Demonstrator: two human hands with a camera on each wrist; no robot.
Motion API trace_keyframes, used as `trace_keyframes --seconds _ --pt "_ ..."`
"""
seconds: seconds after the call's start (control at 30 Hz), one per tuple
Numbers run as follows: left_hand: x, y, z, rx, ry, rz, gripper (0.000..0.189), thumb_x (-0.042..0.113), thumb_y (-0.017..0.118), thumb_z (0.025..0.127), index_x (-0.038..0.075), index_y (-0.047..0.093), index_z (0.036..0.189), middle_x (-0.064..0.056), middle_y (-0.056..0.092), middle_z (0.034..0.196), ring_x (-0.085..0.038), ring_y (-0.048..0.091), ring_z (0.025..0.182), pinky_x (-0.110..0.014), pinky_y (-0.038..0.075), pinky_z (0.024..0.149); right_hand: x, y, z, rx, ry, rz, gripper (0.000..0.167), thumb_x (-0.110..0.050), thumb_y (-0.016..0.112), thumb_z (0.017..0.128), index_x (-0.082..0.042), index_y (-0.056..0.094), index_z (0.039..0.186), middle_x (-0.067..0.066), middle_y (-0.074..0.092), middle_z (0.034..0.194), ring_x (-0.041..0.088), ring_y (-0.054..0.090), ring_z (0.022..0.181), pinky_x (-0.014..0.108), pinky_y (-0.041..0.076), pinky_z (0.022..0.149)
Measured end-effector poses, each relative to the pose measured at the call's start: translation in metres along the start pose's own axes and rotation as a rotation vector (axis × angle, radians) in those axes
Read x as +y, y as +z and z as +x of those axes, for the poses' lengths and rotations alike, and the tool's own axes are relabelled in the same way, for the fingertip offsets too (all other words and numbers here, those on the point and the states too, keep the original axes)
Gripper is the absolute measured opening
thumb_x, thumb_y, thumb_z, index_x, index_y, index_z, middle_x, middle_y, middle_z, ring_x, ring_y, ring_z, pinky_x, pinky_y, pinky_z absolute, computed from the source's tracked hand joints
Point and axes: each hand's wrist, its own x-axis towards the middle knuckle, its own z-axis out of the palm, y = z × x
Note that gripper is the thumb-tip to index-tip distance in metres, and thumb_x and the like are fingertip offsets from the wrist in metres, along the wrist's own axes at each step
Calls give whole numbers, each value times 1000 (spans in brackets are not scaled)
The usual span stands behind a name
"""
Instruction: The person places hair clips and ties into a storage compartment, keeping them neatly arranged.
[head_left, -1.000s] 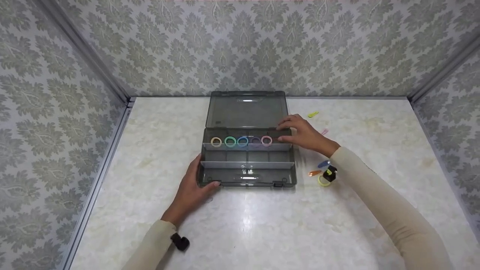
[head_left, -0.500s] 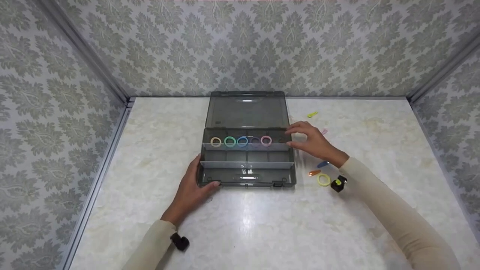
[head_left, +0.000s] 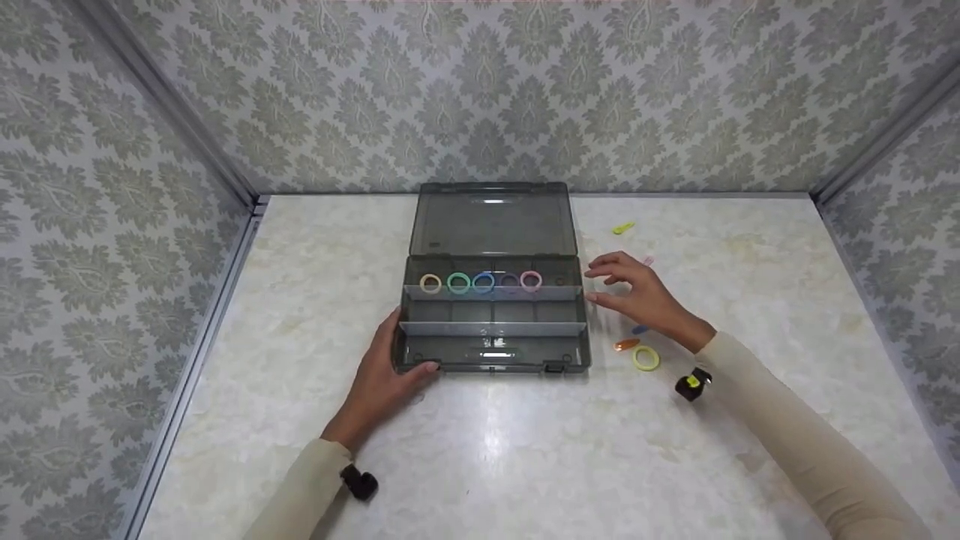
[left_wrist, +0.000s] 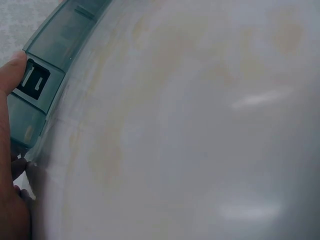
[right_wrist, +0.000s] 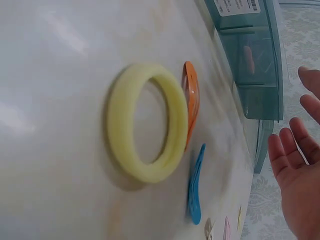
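A smoky translucent organizer box [head_left: 459,368] lies with its lid [head_left: 495,221] folded back. My left hand [head_left: 381,379] grips its front left corner, thumb on the front wall. Several hair ties, from cream to a pink hair tie [head_left: 540,282], stand in a row along the back compartment. My right hand [head_left: 646,298] is just right of the box, fingers apart and holding nothing. Below it on the table lie a yellow hair tie [right_wrist: 120,117], an orange snap hair clip [right_wrist: 192,95] and a blue snap hair clip [right_wrist: 195,195], partly hidden by the hand in the head view.
A yellow-green hair clip [head_left: 623,228] lies farther back, right of the lid. The pink clip [head_left: 649,261] shows just behind my right hand. Two dividers, including the front divider [head_left: 450,328], split the box lengthwise. Patterned walls border the marbled table [head_left: 525,465].
My right hand has drawn back rightward from over the box's back compartment to beside its right wall, uncovering the yellow hair tie. The left hand stays at the corner.
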Motion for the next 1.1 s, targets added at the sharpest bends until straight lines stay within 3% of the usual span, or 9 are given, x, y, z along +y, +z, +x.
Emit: trace_keyframes --seconds 0.17,0.33,0.43,0.83,1.0,1.1 --pt "1 1 0 -6 -1 12 118 53 90 91 21 17 178 -9 29 180 -30 26 167 -55 24 134 2 -6 -11 17 16 11 36 3 86 93 2 77 128 23 64 142 32 62 128 57 59 96" --pt "0 1 0 -7 5 16 116 54 89 92 22 17 178 -7 29 180 -28 25 167 -54 23 134 5 -13 -21 33 35 25 36 2 85 94 3 77 129 20 64 141 31 63 124 27 60 89" --pt "0 0 0 -6 10 10 116 54 89 92 23 18 178 -7 29 180 -28 26 167 -55 23 134 7 -17 -28 34 31 40 36 0 85 95 5 76 129 18 64 141 33 65 119 19 57 87" --pt "-1 0 0 -1 18 -9 117 56 89 91 26 18 178 -6 30 179 -28 27 166 -55 23 134 5 -20 -61 17 52 48 34 0 85 95 1 77 128 15 66 138 35 67 114 21 59 86" --pt "-2 0 0 0 21 -6 117 55 89 91 24 18 178 -6 30 179 -29 27 166 -56 25 133 7 -18 -73 28 37 -4 34 -1 88 93 0 79 126 14 68 136 29 67 116 27 58 92" --pt "-3 1 0 2 21 5 117 55 89 91 22 18 178 -7 30 180 -30 27 166 -56 26 133 10 -16 -79 34 1 -11 34 4 87 92 2 79 125 17 69 134 30 65 120 23 54 101"
